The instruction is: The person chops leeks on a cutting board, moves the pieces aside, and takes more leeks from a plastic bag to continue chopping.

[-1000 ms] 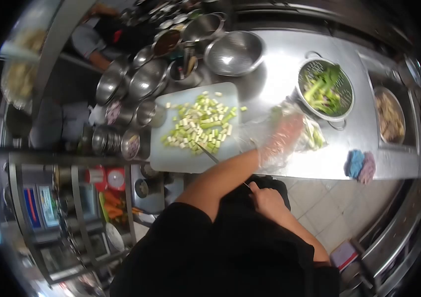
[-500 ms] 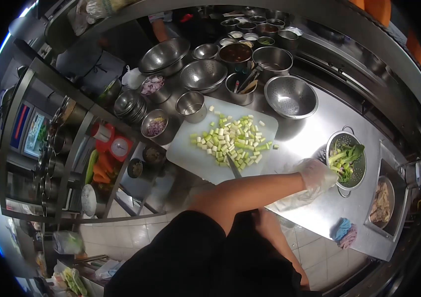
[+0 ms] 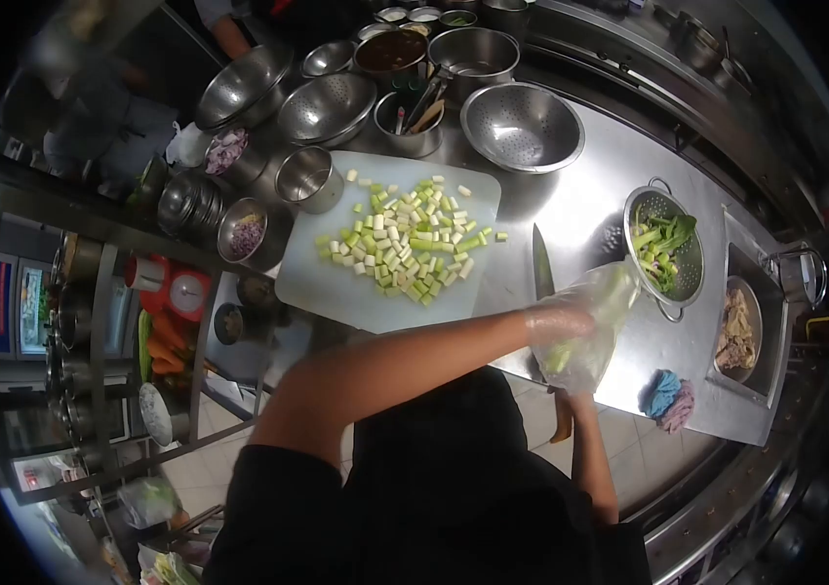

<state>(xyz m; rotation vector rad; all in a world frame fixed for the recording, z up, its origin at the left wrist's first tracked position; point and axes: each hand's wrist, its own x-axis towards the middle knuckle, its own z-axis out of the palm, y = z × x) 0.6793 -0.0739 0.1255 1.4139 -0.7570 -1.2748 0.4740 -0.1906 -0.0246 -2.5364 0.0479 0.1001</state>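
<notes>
My left hand [image 3: 563, 324], in clear plastic, is closed on a clear plastic bag [image 3: 608, 304] with pale green pieces inside. The bag hangs over the counter beside the colander of greens [image 3: 666, 252]. Below it, at the counter's front edge, my right hand [image 3: 582, 402] is closed on a knife. Its blade [image 3: 542, 258] points away over the steel counter, and the bag covers its middle. Chopped pale green and white stalk pieces [image 3: 400, 239] lie spread on the white cutting board [image 3: 312, 283].
Behind the board stand a small pot [image 3: 307, 180], a utensil pot [image 3: 410, 141] and an empty colander [image 3: 522, 127]. Cloths [image 3: 666, 395] lie front right, near a sink holding a pan of food [image 3: 738, 327]. Another person's arm [image 3: 231, 37] shows at top left.
The view has shifted, moving the board left and up in it. My left hand has drawn back from the colander of greens. The knife has moved from over the board to its right.
</notes>
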